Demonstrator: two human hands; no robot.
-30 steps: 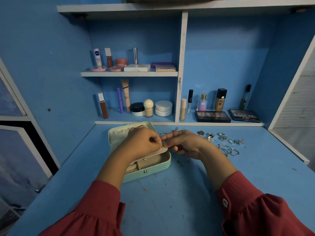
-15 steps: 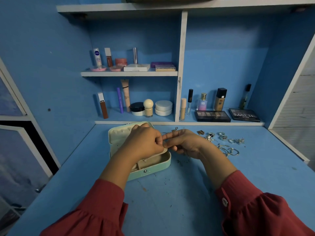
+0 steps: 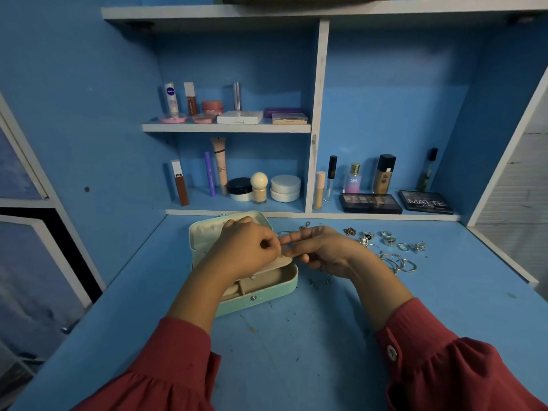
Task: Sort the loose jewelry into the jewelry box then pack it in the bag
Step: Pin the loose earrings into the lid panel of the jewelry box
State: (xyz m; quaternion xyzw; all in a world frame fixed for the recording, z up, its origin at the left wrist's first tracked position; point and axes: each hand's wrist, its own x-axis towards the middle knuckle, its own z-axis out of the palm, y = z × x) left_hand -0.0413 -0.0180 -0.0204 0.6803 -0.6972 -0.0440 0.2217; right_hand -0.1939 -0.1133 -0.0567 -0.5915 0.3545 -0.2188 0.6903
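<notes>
A home dressing table: blue-painted shelves (image 3: pixel 226 128) lined with cosmetics, a Nivea tube (image 3: pixel 171 99) and eyeshadow palettes (image 3: pixel 370 202), above a blue tabletop (image 3: pixel 296 351).

Cosmetics line blue shelves (image 3: pixel 226 127) (two eyeshadow palettes (image 3: pixel 370 203) lower right); Nivea tube (image 3: pixel 171 99) upper left

One jewelry box (image 3: pixel 261 295), two hands, two palettes.

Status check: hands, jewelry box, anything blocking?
Left hand and right hand meet fingertip to fingertip over the open jewelry box; what they pinch is too small to tell. Loose rings and bangles remain on the desk, right of the box. Nothing blocking.
</notes>
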